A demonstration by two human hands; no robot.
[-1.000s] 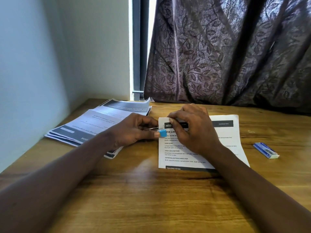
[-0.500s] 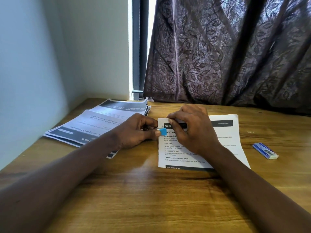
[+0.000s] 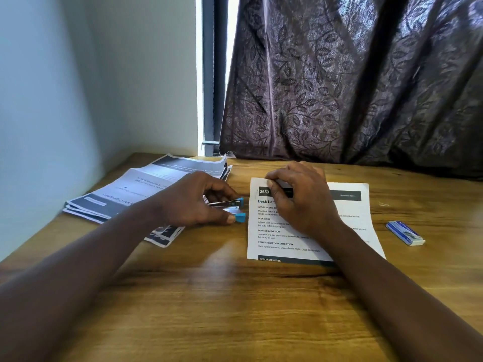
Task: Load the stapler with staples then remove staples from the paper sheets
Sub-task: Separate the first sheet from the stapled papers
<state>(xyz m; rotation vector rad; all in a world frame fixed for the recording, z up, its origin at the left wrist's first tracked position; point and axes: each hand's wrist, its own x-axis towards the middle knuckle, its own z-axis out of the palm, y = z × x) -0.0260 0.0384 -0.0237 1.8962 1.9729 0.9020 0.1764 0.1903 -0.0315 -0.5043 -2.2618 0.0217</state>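
My left hand (image 3: pixel 190 202) grips a small blue and metal stapler (image 3: pixel 234 209), its blue tips pointing right just off the left edge of a printed sheet (image 3: pixel 347 215). The stapler's jaws stand slightly apart. My right hand (image 3: pixel 300 197) presses down on the top left part of that sheet, fingers curled at its upper edge near the dark header. A small blue and white staple box (image 3: pixel 405 233) lies on the table to the right of the sheet.
A fanned stack of printed papers (image 3: pixel 136 189) lies at the back left, partly under my left wrist. A loose staple (image 3: pixel 383 204) lies on the wooden table (image 3: pixel 235 309) right of the sheet. A wall stands left, a dark curtain (image 3: pixel 352 87) behind.
My left hand has drawn the stapler a little to the left, off the sheet's corner. The right hand stays pressed on the paper.
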